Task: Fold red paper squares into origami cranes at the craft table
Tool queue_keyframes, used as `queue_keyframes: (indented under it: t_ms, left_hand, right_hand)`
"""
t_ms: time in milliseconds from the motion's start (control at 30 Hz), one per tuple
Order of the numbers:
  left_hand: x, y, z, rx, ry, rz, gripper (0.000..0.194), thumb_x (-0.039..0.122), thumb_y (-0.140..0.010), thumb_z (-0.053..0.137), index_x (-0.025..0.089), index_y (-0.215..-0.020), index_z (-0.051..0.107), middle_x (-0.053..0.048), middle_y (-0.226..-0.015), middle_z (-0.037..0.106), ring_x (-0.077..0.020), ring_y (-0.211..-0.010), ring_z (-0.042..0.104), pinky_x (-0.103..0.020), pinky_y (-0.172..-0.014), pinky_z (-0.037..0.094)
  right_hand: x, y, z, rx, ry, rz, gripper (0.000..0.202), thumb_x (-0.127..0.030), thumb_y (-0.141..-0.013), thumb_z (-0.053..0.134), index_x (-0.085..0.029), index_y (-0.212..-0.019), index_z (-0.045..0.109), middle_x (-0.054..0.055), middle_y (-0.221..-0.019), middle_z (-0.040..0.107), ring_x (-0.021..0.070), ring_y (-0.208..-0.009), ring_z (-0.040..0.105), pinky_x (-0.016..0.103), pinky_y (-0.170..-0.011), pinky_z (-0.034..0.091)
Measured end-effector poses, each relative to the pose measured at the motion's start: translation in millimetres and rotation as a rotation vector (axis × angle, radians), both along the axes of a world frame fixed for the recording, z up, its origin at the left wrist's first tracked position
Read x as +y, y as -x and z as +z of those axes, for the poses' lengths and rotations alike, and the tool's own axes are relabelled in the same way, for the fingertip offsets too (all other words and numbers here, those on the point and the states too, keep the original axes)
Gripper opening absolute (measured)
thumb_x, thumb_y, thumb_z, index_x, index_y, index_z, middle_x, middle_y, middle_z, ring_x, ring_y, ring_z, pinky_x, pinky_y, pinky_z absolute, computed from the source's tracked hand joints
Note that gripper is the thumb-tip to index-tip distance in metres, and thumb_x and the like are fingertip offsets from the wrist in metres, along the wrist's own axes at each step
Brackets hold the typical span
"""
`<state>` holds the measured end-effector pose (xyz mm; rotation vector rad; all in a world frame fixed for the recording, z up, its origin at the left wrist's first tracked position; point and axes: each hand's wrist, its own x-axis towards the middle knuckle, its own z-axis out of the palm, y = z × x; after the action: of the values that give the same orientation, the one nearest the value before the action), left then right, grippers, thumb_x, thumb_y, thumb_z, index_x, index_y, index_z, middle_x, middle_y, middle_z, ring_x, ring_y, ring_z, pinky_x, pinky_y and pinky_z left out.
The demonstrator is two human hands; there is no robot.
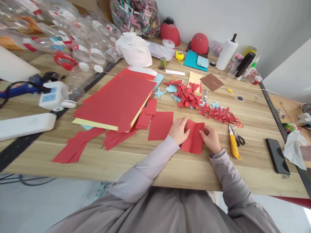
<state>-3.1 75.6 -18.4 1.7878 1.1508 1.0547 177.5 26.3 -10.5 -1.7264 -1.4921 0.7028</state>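
A red paper with a crease down its middle (193,137) lies in front of me near the table's front edge. My left hand (179,130) rests on its left side, thumb and fingers apart. My right hand (211,138) pinches its right edge between thumb and fingers. Just left of my left hand lies a flat red square (160,125). Farther left, a stack of large red sheets (116,97) covers some yellow and blue paper, with cut red strips (77,145) beside it. Folded red paper stars (218,113) lie beyond my hands.
Scissors (239,138) and a yellow-handled cutter (233,142) lie right of my right hand, with a black phone (277,156) farther right. Plastic bottles (82,51) crowd the back left. A white roll (226,54) stands at the back, near a brown paper (212,82).
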Motion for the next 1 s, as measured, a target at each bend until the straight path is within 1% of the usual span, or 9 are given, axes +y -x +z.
queue_keyframes:
  t_ms: [100,167,233,400,467,633,733,833,1000]
  left_hand:
    - [6,3,2.4,0.163,-0.169,-0.198,0.043,0.013,-0.069,0.062,0.02,-0.112,0.065,-0.012,-0.132,0.053,-0.0339,-0.124,0.043,-0.052,-0.106,0.028]
    - [11,3,1.9,0.21,-0.181,-0.323,0.028,0.014,-0.074,0.058,0.02,-0.099,0.07,-0.013,-0.125,0.058,-0.0341,-0.118,0.047,-0.053,-0.102,0.03]
    - [16,1,-0.4,0.229,-0.199,-0.371,0.02,0.015,-0.076,0.057,0.021,-0.09,0.071,-0.013,-0.115,0.063,-0.0325,-0.112,0.051,-0.052,-0.098,0.034]
    - [19,-5,-5.3,0.499,-0.453,-0.339,0.024,0.019,-0.089,0.046,0.017,-0.095,0.069,-0.012,-0.107,0.064,-0.0257,-0.104,0.053,-0.043,-0.088,0.041]
    - [17,-6,-6.2,0.601,-0.556,-0.315,0.026,0.02,-0.091,0.044,0.016,-0.101,0.067,-0.012,-0.108,0.063,-0.0247,-0.103,0.053,-0.041,-0.085,0.043]
    - [13,-5,-6.9,0.643,-0.685,-0.28,0.024,0.021,-0.091,0.046,0.019,-0.104,0.066,-0.009,-0.11,0.062,-0.0247,-0.103,0.052,-0.039,-0.083,0.043]
    - [12,-3,-5.1,0.643,-0.676,-0.295,0.023,0.019,-0.091,0.046,0.018,-0.103,0.066,-0.008,-0.107,0.064,-0.0229,-0.101,0.054,-0.038,-0.083,0.044]
    - [10,-3,-2.0,0.664,-0.654,-0.257,0.024,0.016,-0.091,0.044,0.013,-0.104,0.064,-0.01,-0.107,0.065,-0.0216,-0.099,0.055,-0.037,-0.084,0.045]
    - [8,-3,3.7,0.683,-0.655,-0.217,0.026,0.015,-0.089,0.046,0.011,-0.108,0.063,-0.011,-0.106,0.066,-0.0222,-0.095,0.056,-0.037,-0.081,0.045]
  right_hand:
    - [5,-2,3.8,-0.093,0.025,-0.015,0.017,-0.031,-0.074,0.059,-0.02,-0.085,0.066,0.0,-0.061,0.06,0.0157,-0.055,0.053,0.028,-0.055,0.038]
    - [8,-4,4.9,-0.131,0.026,-0.038,0.022,-0.03,-0.074,0.059,-0.019,-0.091,0.066,0.001,-0.061,0.06,0.0166,-0.057,0.055,0.028,-0.056,0.04]
    - [10,-5,5.5,-0.153,0.021,-0.059,0.026,-0.03,-0.074,0.059,-0.019,-0.096,0.066,0.001,-0.062,0.061,0.0168,-0.057,0.056,0.028,-0.057,0.04]
    - [11,-4,7.5,-0.195,0.031,-0.075,0.032,-0.04,-0.078,0.056,-0.017,-0.1,0.064,0.002,-0.065,0.064,0.0165,-0.059,0.058,0.028,-0.059,0.044]
    - [10,-3,8.1,-0.231,0.044,-0.094,0.033,-0.039,-0.077,0.057,-0.016,-0.101,0.063,0.001,-0.066,0.064,0.0161,-0.058,0.059,0.028,-0.06,0.045]
    - [6,-2,5.7,-0.311,0.02,-0.116,0.028,-0.03,-0.077,0.056,-0.016,-0.102,0.061,-0.001,-0.064,0.063,0.0142,-0.054,0.057,0.027,-0.057,0.047]
    - [2,-5,2.6,-0.387,-0.065,-0.035,0.024,-0.027,-0.082,0.054,-0.017,-0.102,0.062,0.001,-0.068,0.063,0.0144,-0.057,0.058,0.027,-0.057,0.048]
    - [-1,-9,0.0,-0.493,-0.212,0.07,0.02,-0.021,-0.086,0.053,-0.017,-0.101,0.065,0.007,-0.081,0.066,0.0172,-0.071,0.062,0.029,-0.065,0.051]
    - [-5,-14,-2.2,-0.526,-0.371,0.259,0.034,-0.006,-0.085,0.05,-0.021,-0.112,0.064,0.01,-0.101,0.068,0.0197,-0.088,0.062,0.034,-0.078,0.053]
